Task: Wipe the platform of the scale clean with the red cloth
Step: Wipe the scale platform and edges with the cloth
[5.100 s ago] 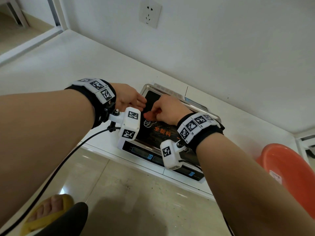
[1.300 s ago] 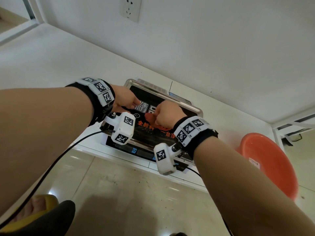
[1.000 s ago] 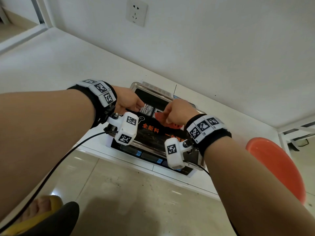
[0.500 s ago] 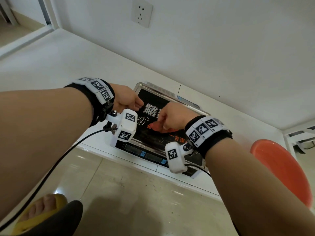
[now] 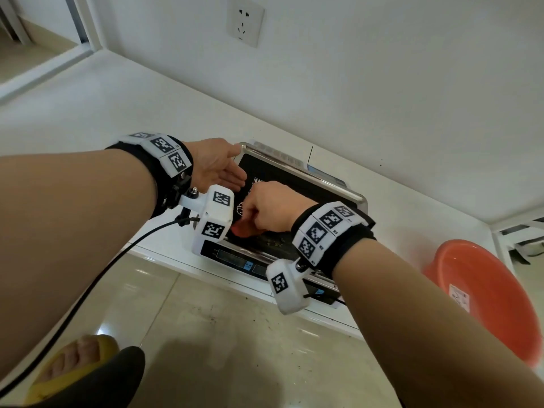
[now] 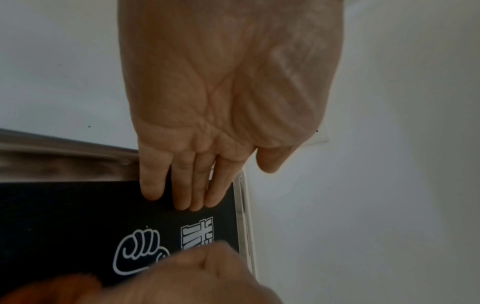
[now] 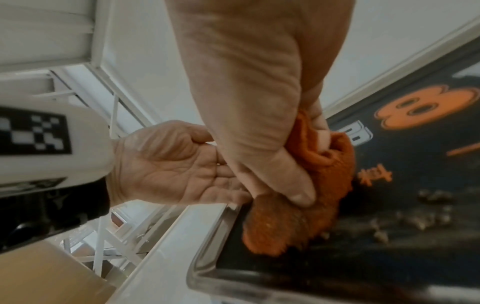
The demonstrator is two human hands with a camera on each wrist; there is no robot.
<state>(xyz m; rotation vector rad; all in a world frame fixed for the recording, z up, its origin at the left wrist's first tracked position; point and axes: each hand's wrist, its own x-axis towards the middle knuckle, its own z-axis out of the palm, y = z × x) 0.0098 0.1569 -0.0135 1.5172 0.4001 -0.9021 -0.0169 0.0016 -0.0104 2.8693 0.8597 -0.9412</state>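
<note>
The head view took in the whole scale (image 5: 297, 213) on a white counter (image 5: 117, 113) against a wall with a socket (image 5: 244, 20), an orange basin (image 5: 482, 293) off to the right, and tiled floor (image 5: 220, 334) below; it showed only a sliver of the cloth (image 5: 240, 229) under the right hand (image 5: 272, 209). The right wrist view gave what that view hid: the cloth (image 7: 306, 205) was bunched, orange-red and fuzzy, the thumb and curled fingers clamped around it, its lower lobe pressed on the black platform (image 7: 415, 185) at the near left corner, just inside the metal rim (image 7: 207, 257). Pale crumbs (image 7: 415, 218) lay scattered on the platform beside the cloth. The same view showed orange printing on the black surface. The left wrist view showed the left hand (image 6: 221, 102) with fingers (image 6: 182, 185) straight and together, grasping nothing, their tips over the far left corner of the platform (image 6: 64, 216); contact could not be confirmed. White printed characters and a fist emblem appeared there. The platform was rectangular, its long axis running along the counter edge, with the display panel (image 5: 232, 259) facing the person.
</note>
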